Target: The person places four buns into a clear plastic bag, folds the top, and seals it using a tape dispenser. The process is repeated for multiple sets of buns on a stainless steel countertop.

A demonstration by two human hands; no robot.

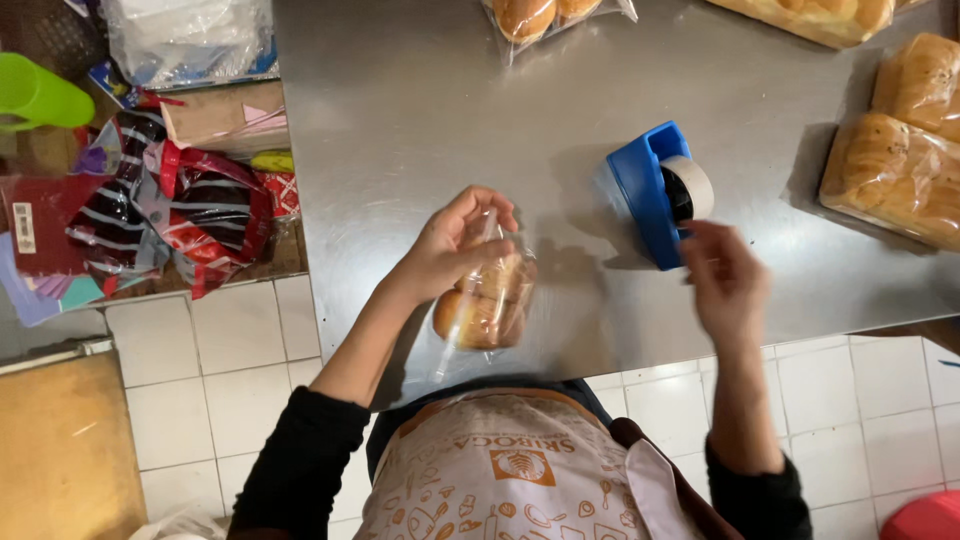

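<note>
My left hand (450,245) grips the top of a clear plastic bag of bread rolls (487,300), holding it just above the steel table (420,110). My right hand (722,275) is at the near side of a blue tape dispenser (650,190) with a roll of clear tape (690,187); its fingers are blurred and touch the dispenser's front end. Whether it pinches tape I cannot tell.
Bagged bread loaves (900,170) lie at the table's right edge, with more bagged buns (540,15) and a long loaf (810,15) at the far side. Left of the table are snack packets (190,210), a green cup (40,95) and white floor tiles (230,340).
</note>
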